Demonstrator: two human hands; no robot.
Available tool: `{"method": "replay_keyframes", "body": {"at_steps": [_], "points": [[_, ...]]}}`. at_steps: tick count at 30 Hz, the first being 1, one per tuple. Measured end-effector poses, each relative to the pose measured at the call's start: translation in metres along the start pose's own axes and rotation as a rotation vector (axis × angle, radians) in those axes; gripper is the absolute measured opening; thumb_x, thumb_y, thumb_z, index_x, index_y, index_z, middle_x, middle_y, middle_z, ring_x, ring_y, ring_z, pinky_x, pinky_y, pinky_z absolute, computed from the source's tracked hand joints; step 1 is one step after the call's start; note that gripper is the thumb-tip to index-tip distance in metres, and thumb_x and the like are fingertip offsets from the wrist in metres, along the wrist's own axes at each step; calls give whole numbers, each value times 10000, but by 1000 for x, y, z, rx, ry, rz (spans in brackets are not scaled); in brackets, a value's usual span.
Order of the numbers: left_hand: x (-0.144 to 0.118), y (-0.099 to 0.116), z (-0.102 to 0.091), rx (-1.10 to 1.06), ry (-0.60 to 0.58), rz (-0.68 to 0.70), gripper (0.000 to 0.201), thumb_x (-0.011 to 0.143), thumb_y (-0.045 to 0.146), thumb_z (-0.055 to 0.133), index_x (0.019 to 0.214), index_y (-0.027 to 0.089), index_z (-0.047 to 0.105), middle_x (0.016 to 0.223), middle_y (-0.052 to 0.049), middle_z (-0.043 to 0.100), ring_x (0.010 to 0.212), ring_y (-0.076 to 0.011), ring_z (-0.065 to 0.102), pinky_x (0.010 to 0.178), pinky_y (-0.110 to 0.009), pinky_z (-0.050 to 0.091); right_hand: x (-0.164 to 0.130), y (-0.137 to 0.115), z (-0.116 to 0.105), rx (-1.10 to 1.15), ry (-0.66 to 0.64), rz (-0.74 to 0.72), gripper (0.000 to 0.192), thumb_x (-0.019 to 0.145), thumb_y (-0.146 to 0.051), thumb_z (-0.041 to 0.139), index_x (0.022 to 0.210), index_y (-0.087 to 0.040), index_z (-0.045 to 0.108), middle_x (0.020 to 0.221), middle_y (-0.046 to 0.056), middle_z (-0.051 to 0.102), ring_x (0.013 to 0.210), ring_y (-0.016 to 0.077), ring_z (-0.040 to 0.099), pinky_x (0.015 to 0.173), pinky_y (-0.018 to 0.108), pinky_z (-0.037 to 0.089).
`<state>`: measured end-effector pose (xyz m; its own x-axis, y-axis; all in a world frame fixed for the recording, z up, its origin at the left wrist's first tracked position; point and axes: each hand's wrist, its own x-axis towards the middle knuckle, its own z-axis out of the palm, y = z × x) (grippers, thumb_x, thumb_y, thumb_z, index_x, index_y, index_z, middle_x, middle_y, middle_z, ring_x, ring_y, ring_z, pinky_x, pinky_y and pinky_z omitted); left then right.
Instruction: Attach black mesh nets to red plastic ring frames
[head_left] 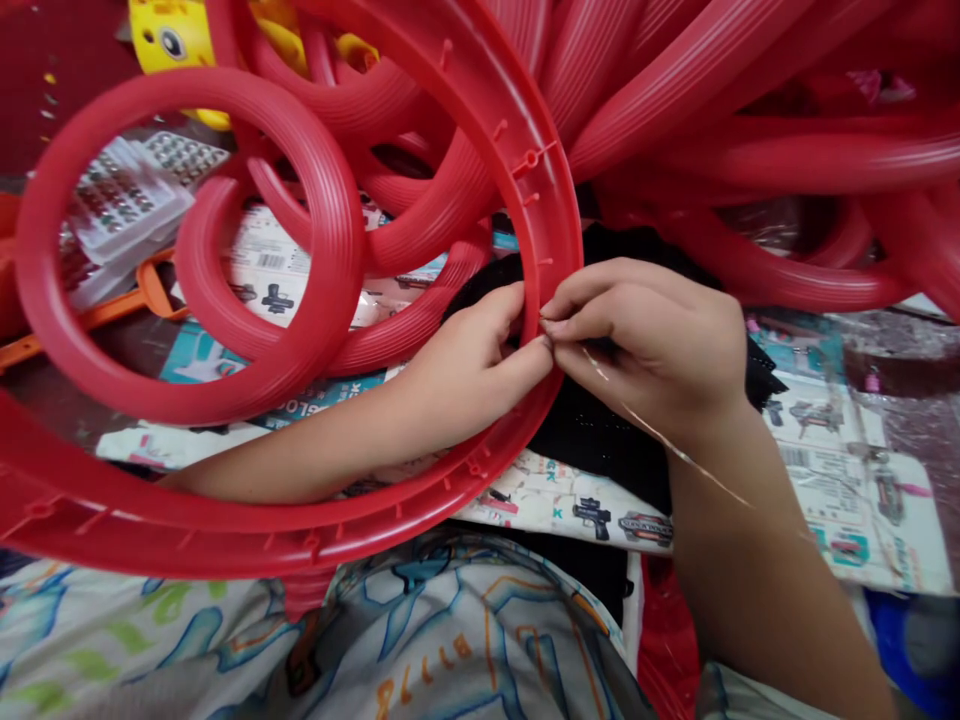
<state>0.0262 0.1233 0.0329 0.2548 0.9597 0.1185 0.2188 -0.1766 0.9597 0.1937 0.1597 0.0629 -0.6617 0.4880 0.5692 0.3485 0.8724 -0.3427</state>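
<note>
A large red plastic ring (555, 215) with an open, ribbed channel on its inner face stands upright in front of my body. My left hand (480, 365) reaches through the ring and is closed around its right side, the thumb lying over the channel. Right beside that thumb, my right hand (652, 335) is closed in a pinch at the channel. A thin, shiny copper-coloured wire (675, 447) runs from the right fingertips down across that wrist. The pinched end is hidden by the fingers.
Several red ribbed rings (337, 200) are piled on the left, and more red tubes (697, 80) fill the back right. A clear plastic case (131, 205) holds small pieces. Orange plastic parts (157, 285), a yellow toy (172, 40), black cloth (600, 430) and printed cardboard (885, 510) lie around.
</note>
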Motion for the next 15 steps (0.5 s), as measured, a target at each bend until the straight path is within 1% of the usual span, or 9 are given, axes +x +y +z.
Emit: {"method": "replay_keyframes", "body": {"at_steps": [1,3,7,10,13,15], "points": [[0,0,0,-18,4,19,231,851,149,490,1066,159,575,1083,-44,664,982,-179,620,882,-331,513,-1,0,1,-13,19,1,151,813,-93,621,785,-217,541,893,2,675,818,128,650,712,253,540],[0,0,0,-40,3,55,239,849,142,492,1075,159,566,1085,-46,659,1004,-180,621,909,-336,514,-2,2,3,-17,16,5,119,834,-119,612,800,-220,560,913,1,689,852,124,660,742,249,544],[1,-1,-1,-86,28,93,266,829,131,492,1087,175,539,1060,-45,649,930,-178,641,876,-350,548,-4,8,9,71,-46,59,61,854,-177,602,803,-207,619,922,33,711,907,141,675,791,260,546],[3,1,-1,-132,48,103,240,813,103,481,1023,200,543,1089,-32,647,962,-173,649,895,-344,560,-4,10,11,114,-1,28,35,826,-169,629,811,-200,630,903,32,726,899,146,690,791,277,564],[3,2,-3,-115,66,106,200,807,133,508,987,207,551,1076,-26,645,952,-178,655,857,-335,575,-3,6,8,120,54,41,116,788,-121,652,805,-233,623,884,10,739,871,153,705,764,295,581],[3,3,-5,-65,74,106,189,790,146,529,967,208,557,1011,-22,654,914,-185,659,816,-333,579,-2,3,6,141,81,69,155,761,-102,665,795,-247,624,866,2,744,836,156,711,743,301,585]]}}
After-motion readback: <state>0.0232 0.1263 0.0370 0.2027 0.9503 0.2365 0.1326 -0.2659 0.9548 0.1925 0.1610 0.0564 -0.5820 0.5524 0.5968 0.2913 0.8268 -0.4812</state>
